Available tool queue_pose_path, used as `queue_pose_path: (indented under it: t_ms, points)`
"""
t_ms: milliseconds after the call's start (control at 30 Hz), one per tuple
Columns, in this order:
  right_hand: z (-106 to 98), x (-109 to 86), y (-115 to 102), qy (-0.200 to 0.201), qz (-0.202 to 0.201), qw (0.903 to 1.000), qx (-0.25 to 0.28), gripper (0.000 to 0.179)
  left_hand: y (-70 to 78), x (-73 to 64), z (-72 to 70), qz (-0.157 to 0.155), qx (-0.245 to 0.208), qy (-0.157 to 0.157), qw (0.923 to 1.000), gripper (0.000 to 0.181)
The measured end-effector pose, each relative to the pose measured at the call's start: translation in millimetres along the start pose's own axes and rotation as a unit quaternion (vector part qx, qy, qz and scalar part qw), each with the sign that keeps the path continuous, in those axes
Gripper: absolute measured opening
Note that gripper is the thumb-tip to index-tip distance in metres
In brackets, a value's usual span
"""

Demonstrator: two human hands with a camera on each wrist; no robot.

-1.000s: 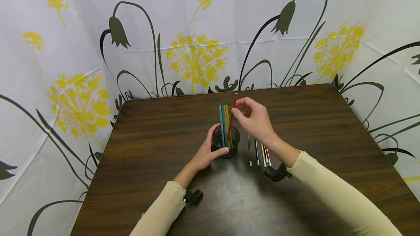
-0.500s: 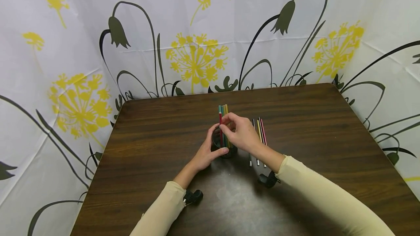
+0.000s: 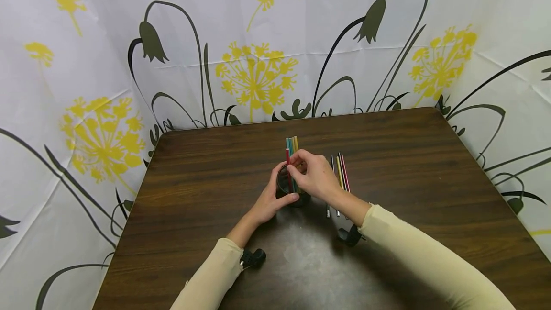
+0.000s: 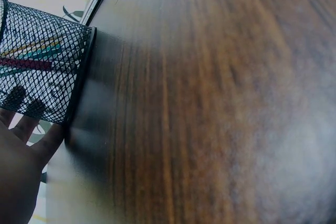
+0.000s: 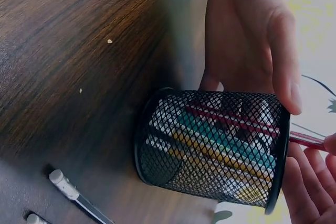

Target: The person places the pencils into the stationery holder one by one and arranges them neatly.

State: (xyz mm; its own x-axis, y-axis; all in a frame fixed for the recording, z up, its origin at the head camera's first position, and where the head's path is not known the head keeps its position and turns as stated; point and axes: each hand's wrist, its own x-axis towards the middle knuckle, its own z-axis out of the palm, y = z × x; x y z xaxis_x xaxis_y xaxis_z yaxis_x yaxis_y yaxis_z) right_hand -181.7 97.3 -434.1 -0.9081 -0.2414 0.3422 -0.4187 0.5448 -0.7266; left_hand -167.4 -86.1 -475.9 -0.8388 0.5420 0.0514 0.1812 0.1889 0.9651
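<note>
My left hand point(image 3: 271, 200) grips the side of a black wire-mesh pencil cup point(image 5: 210, 153), its thumb at the near rim. The cup stands upright on the table. My right hand point(image 3: 316, 173) pinches a red pencil point(image 3: 288, 157) between thumb and fingertips above the rim. Through the mesh in the right wrist view, the red pencil's lower part shows inside the cup. Teal and yellow pencils point(image 3: 295, 141) lean together in the cup, their tops rising above my right fingers. In the left wrist view, fingers of my left hand point(image 4: 23, 166) support the mesh wall.
Several loose pencils point(image 3: 341, 171) lie to the right of the cup, partly hidden under my right forearm. White eraser ends point(image 5: 63, 182) of two show in the right wrist view. A patterned curtain point(image 3: 258, 23) hangs behind the brown wooden table point(image 3: 206, 176).
My right hand has moved left and down with the red pencil, which now stands lower and more upright in the cup. My left hand has stayed on the cup.
</note>
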Motion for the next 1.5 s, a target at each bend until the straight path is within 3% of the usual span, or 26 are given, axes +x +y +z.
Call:
queue_pose_path:
  t_ms: [233,833,1500]
  points:
    - [9.2,2.2,2.6,0.032,0.010,0.9994,0.013,0.009,0.4,-0.6,0.7,0.009,-0.009,-0.001,0.9999,0.081]
    - [19.1,18.8,7.3,0.090,0.053,0.9942,-0.027,0.008,2.7,0.5,1.6,0.007,-0.005,0.004,1.0000,0.083]
    - [20.6,21.3,5.9,0.084,0.051,0.9933,-0.061,0.010,2.1,-0.4,0.7,0.005,-0.001,-0.001,1.0000,0.084]
